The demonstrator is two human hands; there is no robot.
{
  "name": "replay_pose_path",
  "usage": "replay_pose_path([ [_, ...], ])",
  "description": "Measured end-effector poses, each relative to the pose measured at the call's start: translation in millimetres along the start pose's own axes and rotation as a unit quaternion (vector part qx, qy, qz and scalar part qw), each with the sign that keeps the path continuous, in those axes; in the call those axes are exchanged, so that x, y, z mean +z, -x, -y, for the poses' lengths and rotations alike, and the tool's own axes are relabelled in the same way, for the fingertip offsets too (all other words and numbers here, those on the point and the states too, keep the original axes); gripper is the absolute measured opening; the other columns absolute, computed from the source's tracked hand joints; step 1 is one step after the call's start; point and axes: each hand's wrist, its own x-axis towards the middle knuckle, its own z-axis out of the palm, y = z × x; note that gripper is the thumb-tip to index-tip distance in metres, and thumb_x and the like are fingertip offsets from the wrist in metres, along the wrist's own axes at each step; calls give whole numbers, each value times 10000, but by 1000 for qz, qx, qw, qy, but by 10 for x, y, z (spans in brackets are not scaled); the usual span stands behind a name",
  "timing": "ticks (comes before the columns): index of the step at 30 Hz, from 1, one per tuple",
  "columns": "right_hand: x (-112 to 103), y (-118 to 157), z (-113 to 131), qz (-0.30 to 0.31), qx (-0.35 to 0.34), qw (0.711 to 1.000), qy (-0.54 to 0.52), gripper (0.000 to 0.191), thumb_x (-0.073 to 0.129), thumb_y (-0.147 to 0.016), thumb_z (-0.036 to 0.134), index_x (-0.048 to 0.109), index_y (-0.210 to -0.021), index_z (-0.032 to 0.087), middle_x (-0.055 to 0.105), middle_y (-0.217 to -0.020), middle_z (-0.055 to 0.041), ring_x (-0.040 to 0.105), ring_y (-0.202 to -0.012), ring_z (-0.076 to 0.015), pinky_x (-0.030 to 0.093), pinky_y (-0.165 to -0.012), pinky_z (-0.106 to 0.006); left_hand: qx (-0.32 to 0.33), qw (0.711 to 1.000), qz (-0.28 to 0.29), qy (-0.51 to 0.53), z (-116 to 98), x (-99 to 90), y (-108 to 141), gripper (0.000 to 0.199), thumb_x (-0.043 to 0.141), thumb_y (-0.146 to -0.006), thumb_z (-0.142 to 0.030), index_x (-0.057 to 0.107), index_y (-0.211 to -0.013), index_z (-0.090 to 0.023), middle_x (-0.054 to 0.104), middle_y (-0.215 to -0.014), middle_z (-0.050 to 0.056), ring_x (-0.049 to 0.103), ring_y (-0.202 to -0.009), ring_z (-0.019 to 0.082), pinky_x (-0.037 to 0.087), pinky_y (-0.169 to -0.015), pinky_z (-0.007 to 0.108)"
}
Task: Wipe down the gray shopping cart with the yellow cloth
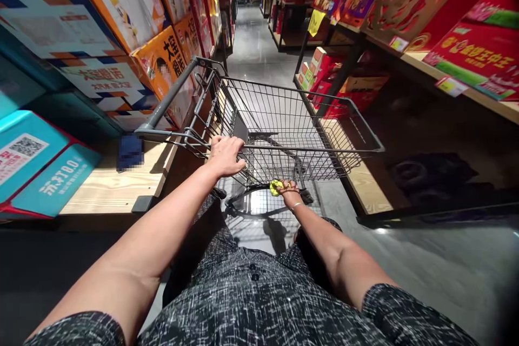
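A grey wire shopping cart (pixel 279 113) stands crosswise in front of me, its handle bar (pixel 172 94) pointing to the left. The basket looks bare inside. My left hand (pixel 226 155) grips the near top rim of the cart close to the handle end, fingers curled over the wire and thumb to the right. Lower down, my right hand (pixel 290 193) is closed around a crumpled bright yellow cloth (pixel 276 187), beside the lower side of the basket. Whether the cloth touches the wire I cannot tell.
Stacked orange gift boxes (pixel 158 59) and a teal box (pixel 44 162) fill the wooden shelf (pixel 113 184) at left. Red boxes (pixel 474 54) line the right shelf, above a wooden lower ledge (pixel 360 184). A grey-floored aisle (pixel 253 38) runs ahead between shelves.
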Motion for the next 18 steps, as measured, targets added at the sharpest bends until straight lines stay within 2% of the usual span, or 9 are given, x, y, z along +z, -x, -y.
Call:
replay_pose_path([
  [3,-219,-47,-103,-84,-28,996,-5,334,526,-952,197,779,-1125,329,601,-1385,-70,427,-1248,-282,404,-1024,-436,-38,998,32,-28,-65,-57,-52,282,591,-867,-393,633,-1084,-220,713,-1143,111,600,-1143,329,342,-1045,524],
  [5,-436,-89,-194,-175,-38,984,-8,309,538,-963,195,782,-1096,330,582,-1398,-64,388,-1290,-284,385,-1067,-451,-47,997,46,-41,-145,-76,-95,350,590,-890,-411,640,-1163,-198,699,-1227,143,573,-1213,355,318,-1083,555],
  [8,-735,-130,-336,-350,-28,936,-10,283,579,-947,185,777,-1080,338,543,-1396,-64,341,-1340,-288,353,-1134,-479,2,998,55,-31,-304,-55,-172,526,584,-917,-378,558,-1403,-178,655,-1369,156,506,-1337,358,249,-1156,578],
  [9,-791,-133,-370,-390,-20,921,-9,289,590,-940,184,772,-1101,339,532,-1386,-72,334,-1350,-292,350,-1146,-490,26,998,62,-23,-359,-37,-199,581,581,-922,-367,510,-1468,-181,635,-1411,154,488,-1364,352,235,-1170,577],
  [10,-813,-131,-392,-404,-10,915,-7,305,594,-935,184,765,-1131,342,521,-1379,-79,328,-1358,-294,349,-1154,-500,46,996,69,-14,-410,-16,-225,616,580,-926,-362,473,-1507,-185,617,-1446,152,478,-1380,346,229,-1176,575],
  [11,-797,-124,-401,-396,-1,918,-7,323,592,-933,186,759,-1158,348,514,-1372,-83,328,-1361,-294,354,-1157,-503,60,995,75,-7,-454,7,-249,632,585,-925,-367,461,-1518,-186,604,-1467,153,479,-1379,345,230,-1175,574],
  [13,-652,-95,-392,-335,12,942,-13,351,580,-931,189,749,-1187,359,516,-1355,-86,345,-1342,-287,377,-1145,-494,70,995,76,5,-512,50,-288,618,613,-909,-398,496,-1479,-191,609,-1461,154,509,-1338,352,248,-1155,574],
  [16,-259,-36,-359,-204,42,978,-24,370,531,-937,189,738,-1215,317,539,-1337,-108,394,-1269,-285,410,-1090,-490,68,996,64,15,-531,84,-318,575,660,-870,-451,555,-1385,-218,655,-1386,137,556,-1248,353,264,-1125,570],
  [18,1,-6,-353,-130,74,989,-21,362,495,-943,204,727,-1217,247,564,-1305,-131,425,-1206,-284,432,-1029,-470,66,995,65,19,-522,83,-324,555,670,-859,-460,565,-1353,-230,664,-1367,127,559,-1232,349,245,-1133,571],
])
